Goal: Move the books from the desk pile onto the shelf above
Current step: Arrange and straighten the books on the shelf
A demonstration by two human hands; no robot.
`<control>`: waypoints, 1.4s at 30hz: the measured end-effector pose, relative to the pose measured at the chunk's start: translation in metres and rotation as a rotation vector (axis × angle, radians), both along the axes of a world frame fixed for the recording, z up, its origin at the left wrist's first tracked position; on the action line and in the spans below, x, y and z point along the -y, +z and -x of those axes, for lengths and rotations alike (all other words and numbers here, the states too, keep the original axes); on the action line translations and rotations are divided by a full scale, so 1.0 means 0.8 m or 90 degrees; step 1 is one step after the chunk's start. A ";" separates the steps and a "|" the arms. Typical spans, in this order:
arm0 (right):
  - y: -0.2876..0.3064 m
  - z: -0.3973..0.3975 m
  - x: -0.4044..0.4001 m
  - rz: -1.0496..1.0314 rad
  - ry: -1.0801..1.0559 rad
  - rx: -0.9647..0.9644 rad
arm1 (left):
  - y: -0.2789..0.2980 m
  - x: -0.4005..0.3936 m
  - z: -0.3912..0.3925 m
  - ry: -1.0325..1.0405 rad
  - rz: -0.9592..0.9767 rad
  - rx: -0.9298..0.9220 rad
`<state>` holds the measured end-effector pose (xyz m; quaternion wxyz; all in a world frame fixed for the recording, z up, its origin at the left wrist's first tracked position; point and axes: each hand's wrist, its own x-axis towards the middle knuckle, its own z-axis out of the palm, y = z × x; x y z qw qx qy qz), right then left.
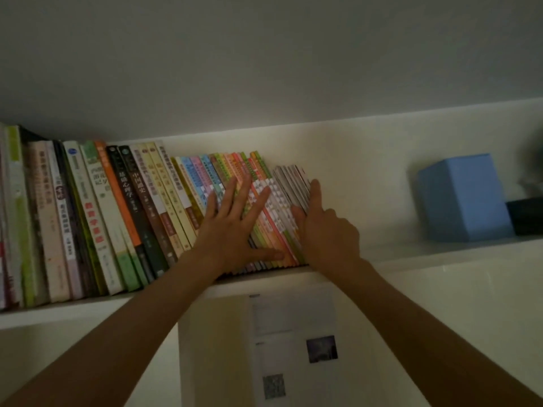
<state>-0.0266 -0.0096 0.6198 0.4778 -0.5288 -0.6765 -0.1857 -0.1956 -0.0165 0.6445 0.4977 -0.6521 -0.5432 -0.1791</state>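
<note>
A long row of books (97,218) stands on the white shelf (411,257), leaning to the left. At its right end is a set of thin colourful books (273,218). My left hand (232,227) lies flat with spread, straight fingers on the spines of these thin books. My right hand (323,227) presses against the right side of the last thin book, index finger pointing up along it and the other fingers curled. The desk pile is out of sight.
A blue box (461,198) stands on the shelf to the right, with a dark object (526,215) beside it. Bare shelf lies between the books and the box. Below the shelf, a paper with small pictures (293,348) hangs on the wall.
</note>
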 end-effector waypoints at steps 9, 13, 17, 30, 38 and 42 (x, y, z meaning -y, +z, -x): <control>0.005 0.007 0.023 -0.151 0.057 0.086 | -0.015 0.050 0.043 -0.118 -0.135 0.121; 0.008 0.057 0.023 -0.155 0.225 0.338 | -0.015 0.065 0.076 -0.085 -0.156 0.214; 0.007 0.085 0.013 -0.052 0.217 0.366 | -0.021 0.049 0.102 -0.026 -0.115 0.144; 0.030 0.130 0.053 -0.112 0.312 0.367 | -0.038 0.100 0.161 -0.016 -0.026 0.175; 0.037 0.187 0.028 -0.228 0.163 0.476 | -0.039 0.127 0.264 0.073 0.006 0.275; 0.042 0.192 0.022 -0.187 0.184 0.461 | -0.034 0.118 0.278 0.045 0.037 0.256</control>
